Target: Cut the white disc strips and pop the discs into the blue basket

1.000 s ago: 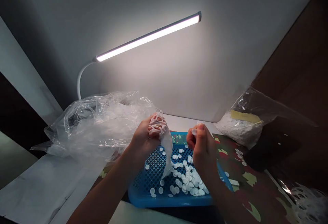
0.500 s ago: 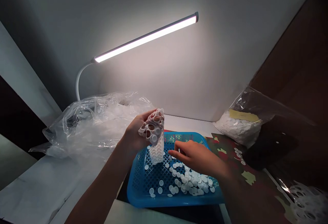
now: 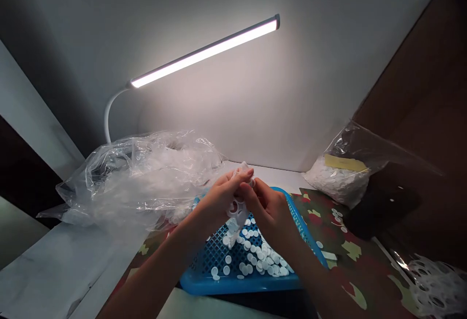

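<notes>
My left hand (image 3: 224, 195) is closed round a soft white sheet full of round holes (image 3: 239, 212). From the right, my right hand (image 3: 270, 207) meets it, thumb and fingers pinching the sheet's upper part. The sheet is bunched, and its lower end hangs over a blue plastic basket (image 3: 233, 287). Inside the basket lie many small white discs (image 3: 270, 260), heaped toward the right and scattered elsewhere. My fingers hide much of the sheet, so I cannot tell whether discs are in the pinched part.
A big clear plastic bag (image 3: 134, 183) fills the left side. At the right stands a bag of white pieces (image 3: 339, 178) with a yellow label. Perforated white scraps (image 3: 434, 280) lie at the lower right. A lit lamp (image 3: 204, 54) hangs above the patterned cloth (image 3: 350, 270).
My right hand has moved up and left from above the basket to grip the sheet. My left hand has shifted right and turned, and the sheet is now bunched between both hands.
</notes>
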The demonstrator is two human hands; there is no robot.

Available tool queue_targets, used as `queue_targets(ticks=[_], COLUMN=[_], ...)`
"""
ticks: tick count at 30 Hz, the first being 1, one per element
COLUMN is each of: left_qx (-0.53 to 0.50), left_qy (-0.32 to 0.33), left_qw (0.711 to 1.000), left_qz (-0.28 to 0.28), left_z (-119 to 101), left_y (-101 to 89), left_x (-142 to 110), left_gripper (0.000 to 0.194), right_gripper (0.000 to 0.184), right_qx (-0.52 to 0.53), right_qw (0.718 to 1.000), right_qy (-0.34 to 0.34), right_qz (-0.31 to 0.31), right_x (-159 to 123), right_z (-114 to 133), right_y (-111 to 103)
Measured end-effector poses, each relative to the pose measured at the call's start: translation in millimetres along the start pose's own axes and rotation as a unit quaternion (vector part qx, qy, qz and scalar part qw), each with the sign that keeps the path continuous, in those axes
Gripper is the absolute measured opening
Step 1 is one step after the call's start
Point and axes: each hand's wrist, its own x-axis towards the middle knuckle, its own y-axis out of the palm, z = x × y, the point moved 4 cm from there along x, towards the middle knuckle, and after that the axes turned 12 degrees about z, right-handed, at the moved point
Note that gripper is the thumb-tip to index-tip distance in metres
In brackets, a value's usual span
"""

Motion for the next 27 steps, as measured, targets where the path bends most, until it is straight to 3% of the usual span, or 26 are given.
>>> queue_targets(ticks=[4, 9, 15, 24, 27], left_qx=[-0.005, -0.093, -0.126, -0.117, -0.116], left_qy=[0.036, 0.014, 0.003, -0.018, -0.014], left_qw=[0.999, 0.995, 0.991, 0.993, 0.993], left_qz=[-0.034, -0.031, -0.042, 0.013, 0.017], left_z=[3, -1, -2, 5, 2], left_y=[2.4, 2.4, -0.3, 3.4, 3.6], left_x=[0, 0, 1, 2, 0], left_gripper=[0.032, 0.03, 0.02, 0.032, 0.028], right_gripper=[0.036, 0.039, 0.042, 0.04, 0.039], right_qx=[0.025, 0.158, 0.301, 0.452, 0.492], right_qw=[1.0, 0.987, 0.948, 0.889, 0.868], right_qy=[-0.017, -0.012, 0.05, 0.034, 0.008], right_qz=[0.003, 0.001, -0.091, -0.058, -0.066], right_x=[1, 1, 3, 9, 12], right_z=[-3, -2, -8, -15, -15], right_y=[2, 1, -9, 1, -7])
